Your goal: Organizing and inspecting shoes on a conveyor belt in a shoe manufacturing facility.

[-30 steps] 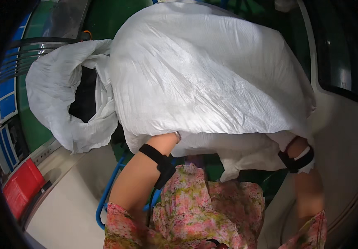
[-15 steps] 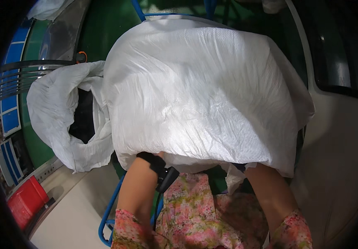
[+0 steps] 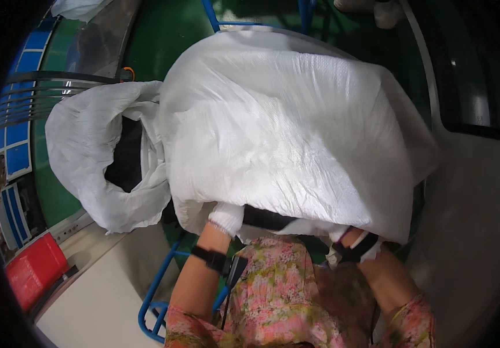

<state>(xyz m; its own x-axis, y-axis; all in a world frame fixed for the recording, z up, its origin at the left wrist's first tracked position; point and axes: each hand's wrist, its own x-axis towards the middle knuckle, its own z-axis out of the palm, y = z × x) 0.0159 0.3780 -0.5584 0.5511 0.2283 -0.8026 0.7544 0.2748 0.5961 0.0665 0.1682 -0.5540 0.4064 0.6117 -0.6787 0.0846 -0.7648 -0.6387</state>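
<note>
The white sack point(image 3: 284, 133) occupies the centre, dark material point(image 3: 268, 219) showing at its near edge. Left hand point(image 3: 227, 218) and right hand point(image 3: 337, 234) — white-gloved — reach beneath that edge; fingers hidden, their grip cannot be told.

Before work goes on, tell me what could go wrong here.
The large white sack hides most of the left hand and right hand, so their grip might slip unseen. The black cable hanging near the blue frame could snag. The smaller white bag, right beside the sack, might get dragged along.
</note>
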